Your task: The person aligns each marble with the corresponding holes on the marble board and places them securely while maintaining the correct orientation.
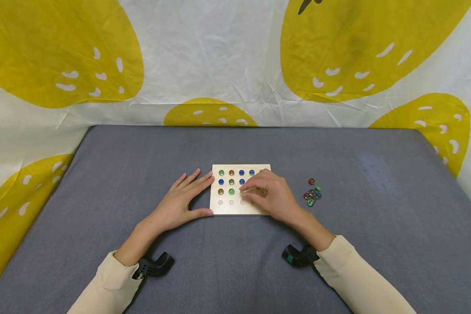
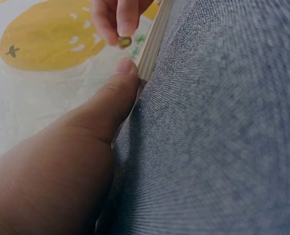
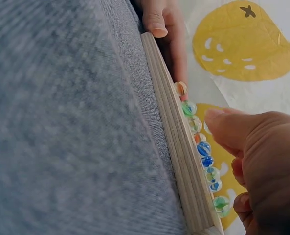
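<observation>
Pale, unpainted wooden board (image 1: 240, 209) carries green, brown and blue glass marbles (image 1: 231, 182) just left of the right hand's fingertips (image 1: 244, 188), and the marble (image 2: 124, 42) pinched in those fingertips is olive-brown. Right of that hand lies a loose cluster of marbles (image 1: 312, 194) in red, green and blue. The tabletop cloth (image 1: 141, 152) is plain grey, the backdrop (image 1: 227, 56) white with large yellow shapes flecked white, and both sleeves (image 1: 110, 283) are cream.

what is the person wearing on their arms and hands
Both arms are in long cream sleeves that end at the wrists. The left hand and right hand are bare, with no gloves or rings visible. Under each wrist sits a small black camera mount; the right one has a teal spot.
</observation>
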